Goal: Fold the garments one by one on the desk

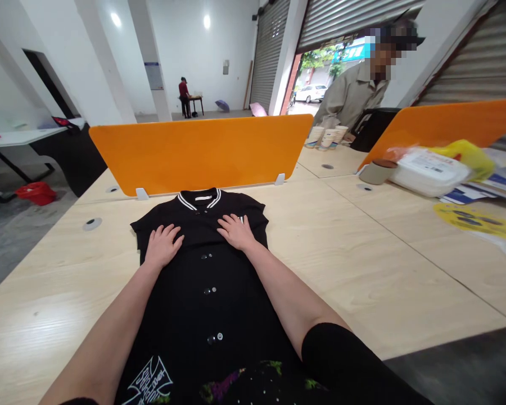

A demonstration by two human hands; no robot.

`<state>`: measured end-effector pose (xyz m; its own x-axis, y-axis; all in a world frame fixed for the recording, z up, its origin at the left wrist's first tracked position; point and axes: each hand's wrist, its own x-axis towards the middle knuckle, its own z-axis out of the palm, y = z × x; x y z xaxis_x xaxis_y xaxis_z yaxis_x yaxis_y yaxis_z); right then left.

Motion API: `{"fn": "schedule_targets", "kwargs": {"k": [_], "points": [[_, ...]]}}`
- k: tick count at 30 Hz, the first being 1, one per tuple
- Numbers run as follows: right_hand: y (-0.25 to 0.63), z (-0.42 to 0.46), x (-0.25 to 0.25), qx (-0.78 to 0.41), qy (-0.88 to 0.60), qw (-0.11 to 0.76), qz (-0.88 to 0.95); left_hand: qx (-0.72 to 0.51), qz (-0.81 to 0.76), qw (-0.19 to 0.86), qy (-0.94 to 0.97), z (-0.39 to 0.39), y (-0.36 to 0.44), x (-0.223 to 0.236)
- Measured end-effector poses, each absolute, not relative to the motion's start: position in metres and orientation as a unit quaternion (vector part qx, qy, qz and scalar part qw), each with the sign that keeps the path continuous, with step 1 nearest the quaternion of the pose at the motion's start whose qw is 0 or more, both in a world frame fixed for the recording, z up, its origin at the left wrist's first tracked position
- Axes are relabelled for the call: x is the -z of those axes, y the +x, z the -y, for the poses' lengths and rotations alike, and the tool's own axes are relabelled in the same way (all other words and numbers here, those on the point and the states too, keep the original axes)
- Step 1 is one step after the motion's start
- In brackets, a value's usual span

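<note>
A black jacket (202,281) with a white-striped collar and a row of snap buttons lies flat on the light wooden table (341,259), collar toward the orange divider. My left hand (162,244) rests flat on the jacket's left chest, fingers spread. On the right chest lies my right hand (236,230), also flat with fingers apart. Neither hand holds anything. Both forearms stretch over the jacket's front.
An orange divider panel (200,152) stands behind the jacket; a second one (447,126) is to the right. A person in a beige jacket (354,93) stands behind stacked paper cups (326,136). Tape roll (377,170), white package (430,171), yellow bags lie at right.
</note>
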<state>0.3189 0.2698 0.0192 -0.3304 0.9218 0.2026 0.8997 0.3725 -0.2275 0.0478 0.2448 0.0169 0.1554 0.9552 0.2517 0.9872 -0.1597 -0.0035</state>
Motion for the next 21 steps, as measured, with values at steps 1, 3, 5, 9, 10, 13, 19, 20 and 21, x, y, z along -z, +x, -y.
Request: {"fn": "schedule_targets", "kwargs": {"k": [1,3,5,9,10,13,19,20,21], "points": [[0.318,-0.27,-0.018,-0.039,-0.562,0.138,0.815,0.092,0.644,0.083,-0.755,-0.245,0.049,-0.019],[0.317,-0.271,-0.017,-0.039,-0.567,0.133,0.812,0.086,0.639,0.088,-0.759,-0.25,0.053,-0.026],[0.316,-0.271,-0.018,-0.038,-0.57,0.132,0.81,0.091,0.619,0.089,-0.775,-0.258,0.061,-0.035],[0.315,-0.27,-0.021,-0.031,-0.571,0.134,0.81,0.113,0.574,0.07,-0.808,-0.282,0.088,-0.046],[0.315,-0.27,-0.022,-0.029,-0.57,0.135,0.81,0.116,0.566,0.068,-0.813,-0.287,0.096,-0.045],[0.315,-0.27,-0.023,-0.029,-0.567,0.142,0.811,0.116,0.551,0.059,-0.824,-0.3,0.116,-0.035],[0.317,-0.273,-0.02,-0.027,-0.574,0.147,0.805,0.087,0.565,0.034,-0.82,-0.308,0.125,-0.014],[0.317,-0.273,-0.02,-0.025,-0.576,0.144,0.805,0.086,0.567,0.033,-0.818,-0.308,0.124,-0.014],[0.317,-0.273,-0.02,-0.023,-0.576,0.141,0.805,0.091,0.571,0.035,-0.815,-0.307,0.124,-0.015]]}}
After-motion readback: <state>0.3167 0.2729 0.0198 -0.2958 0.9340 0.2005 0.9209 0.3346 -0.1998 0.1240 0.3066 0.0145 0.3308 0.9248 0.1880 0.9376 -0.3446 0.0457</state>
